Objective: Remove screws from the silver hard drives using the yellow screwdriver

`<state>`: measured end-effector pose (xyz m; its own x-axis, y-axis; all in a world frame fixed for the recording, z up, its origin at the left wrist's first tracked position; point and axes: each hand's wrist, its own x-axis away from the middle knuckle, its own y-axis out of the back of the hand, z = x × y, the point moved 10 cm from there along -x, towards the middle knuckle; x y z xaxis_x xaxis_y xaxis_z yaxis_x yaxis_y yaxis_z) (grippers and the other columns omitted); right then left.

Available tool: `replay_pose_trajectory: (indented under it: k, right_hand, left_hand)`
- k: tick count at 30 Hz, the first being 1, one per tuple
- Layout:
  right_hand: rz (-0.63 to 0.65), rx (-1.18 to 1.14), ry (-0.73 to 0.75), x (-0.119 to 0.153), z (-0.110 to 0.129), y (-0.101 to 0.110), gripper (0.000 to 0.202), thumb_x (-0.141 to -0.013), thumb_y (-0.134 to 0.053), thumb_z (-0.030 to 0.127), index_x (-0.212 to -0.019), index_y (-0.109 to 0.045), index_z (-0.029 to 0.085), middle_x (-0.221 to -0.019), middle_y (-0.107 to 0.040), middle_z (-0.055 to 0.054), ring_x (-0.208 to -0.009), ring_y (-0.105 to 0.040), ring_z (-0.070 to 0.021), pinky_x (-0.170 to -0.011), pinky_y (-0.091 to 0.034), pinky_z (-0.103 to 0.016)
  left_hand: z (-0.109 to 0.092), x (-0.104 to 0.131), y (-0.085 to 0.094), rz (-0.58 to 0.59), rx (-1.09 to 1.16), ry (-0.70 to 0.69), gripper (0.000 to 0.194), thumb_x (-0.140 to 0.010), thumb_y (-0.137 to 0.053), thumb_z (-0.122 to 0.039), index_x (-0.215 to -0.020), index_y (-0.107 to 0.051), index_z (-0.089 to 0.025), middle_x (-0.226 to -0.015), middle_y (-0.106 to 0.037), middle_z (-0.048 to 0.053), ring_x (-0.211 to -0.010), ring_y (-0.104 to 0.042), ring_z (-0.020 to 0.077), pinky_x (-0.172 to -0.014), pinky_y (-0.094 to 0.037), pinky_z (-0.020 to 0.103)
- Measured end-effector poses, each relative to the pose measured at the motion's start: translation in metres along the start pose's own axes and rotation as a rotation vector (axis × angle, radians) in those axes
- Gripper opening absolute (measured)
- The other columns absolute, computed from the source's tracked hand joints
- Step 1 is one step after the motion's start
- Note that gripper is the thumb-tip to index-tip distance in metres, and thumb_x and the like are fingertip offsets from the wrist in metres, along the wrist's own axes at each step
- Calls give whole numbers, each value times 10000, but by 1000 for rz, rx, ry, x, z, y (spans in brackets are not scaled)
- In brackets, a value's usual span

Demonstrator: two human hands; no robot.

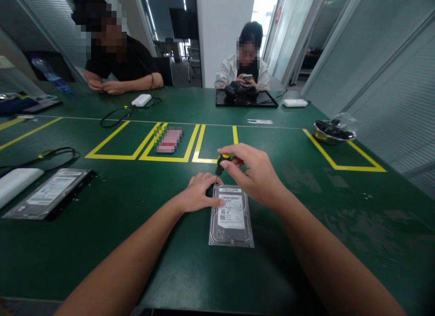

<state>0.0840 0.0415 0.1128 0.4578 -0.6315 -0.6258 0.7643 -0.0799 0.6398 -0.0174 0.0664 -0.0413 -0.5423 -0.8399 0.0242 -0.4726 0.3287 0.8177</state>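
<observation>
A silver hard drive (234,236) with a white label lies flat on the green table (190,266) in front of me. My right hand (253,171) is closed round a small black and yellow screwdriver (223,159), held upright with its tip at the drive's far left corner. On the drive's left side rests my left hand (200,193), its thumb lying over the label and its fingers near the screwdriver tip. The thumb is spread away from the fingers, and the hand steadies the drive without wrapping round it.
At the left lie another hard drive (50,193) and a white device (18,182) with a black cable. Yellow tape rectangles and a blurred pink item (169,140) are beyond. A bowl (335,130) stands far right. Two people sit across the table near a black tray (268,99).
</observation>
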Motion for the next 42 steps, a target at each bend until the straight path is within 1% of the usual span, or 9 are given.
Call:
replay_pose_trajectory:
  k: [5,8,11,15,19,22,27,37,42]
  right_hand:
    - [-75,-37,1,1,-1,2,180,-919,-594,245,-1040,-689,151,-956,-643,-71,-857,-606,-151,-748,-503,-295]
    - [-118,-22,24,2,1,3,147,-921,-589,231,-983,-698,154,-893,-642,-53,-806,-594,-142,-735,-496,-292]
    - [-148,5,24,3,3,4,147,-912,-591,214,-1009,-687,160,-898,-672,-44,-772,-594,-136,-725,-494,-292]
    - [-157,4,-43,4,-3,5,153,-895,-607,231,-1028,-667,186,-934,-709,-26,-734,-613,-125,-700,-498,-285]
    - [-142,0,-36,4,-2,4,123,-905,-584,224,-987,-669,191,-930,-711,-24,-723,-612,-121,-686,-494,-281]
    - [-185,9,-47,4,-3,7,120,-892,-590,208,-975,-667,171,-917,-682,-43,-741,-606,-134,-690,-491,-296]
    - [-273,46,-94,7,-9,13,76,-865,-645,245,-911,-663,188,-822,-626,-15,-703,-579,-134,-689,-483,-306]
    - [-187,5,-44,3,-2,6,188,-887,-571,143,-1025,-693,181,-1011,-719,-52,-793,-629,-140,-707,-501,-304]
    - [-175,1,-35,2,-1,4,158,-892,-612,228,-1026,-690,198,-975,-685,-48,-780,-615,-142,-697,-507,-306]
  left_hand:
    - [3,-1,2,-53,-26,17,592,-714,-677,-690,-1116,-632,-259,-1094,-617,43,-1022,-510,290,-884,-371,424]
    - [6,0,6,-120,3,26,519,-738,-673,-651,-1040,-633,-230,-1023,-642,36,-953,-531,267,-841,-387,395]
    - [7,0,11,-170,68,27,451,-756,-684,-599,-984,-630,-213,-967,-651,27,-895,-552,244,-811,-406,371]
    - [7,1,14,-192,92,21,427,-734,-717,-572,-949,-629,-213,-917,-649,16,-852,-560,232,-786,-415,359]
    - [7,2,15,-204,134,18,434,-725,-732,-561,-938,-602,-205,-909,-639,14,-844,-562,219,-753,-416,338]
    - [8,1,15,-213,154,9,421,-724,-741,-542,-911,-579,-202,-890,-627,7,-831,-558,207,-739,-412,324]
    - [9,0,14,-215,137,18,433,-716,-741,-552,-903,-563,-205,-882,-627,7,-813,-550,201,-743,-409,325]
    - [7,2,18,-225,173,40,440,-697,-764,-538,-867,-540,-198,-862,-622,9,-790,-554,196,-693,-395,311]
    - [7,3,20,-235,153,41,433,-700,-761,-535,-851,-530,-201,-847,-620,4,-781,-559,197,-692,-399,313]
